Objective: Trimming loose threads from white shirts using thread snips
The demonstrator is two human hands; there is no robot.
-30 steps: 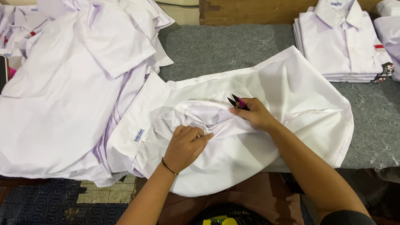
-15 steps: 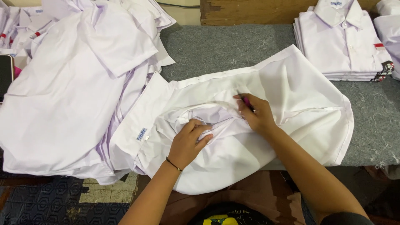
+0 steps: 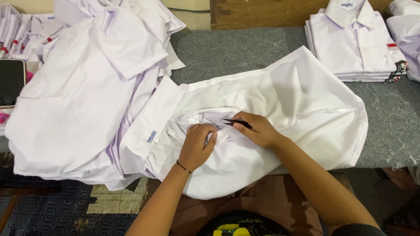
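A white shirt [image 3: 302, 105] lies spread on the grey felt table [image 3: 245, 52], its collar with a small blue label [image 3: 152, 137] toward the left. My left hand [image 3: 197, 146] pinches a bunched fold of the shirt's fabric near the middle. My right hand [image 3: 258, 130] holds small black thread snips [image 3: 236, 123], with the tip pointing left at the pinched fold. The two hands are almost touching.
A loose heap of white shirts [image 3: 83, 87] covers the table's left side. A neat stack of folded white shirts [image 3: 356, 43] sits at the back right. A dark phone [image 3: 11, 81] lies at the far left. Patterned floor [image 3: 43, 205] shows below the table edge.
My right hand has turned the snips from pointing up and away to pointing left at the fold. My left hand has shifted slightly right and gathered the fabric tighter.
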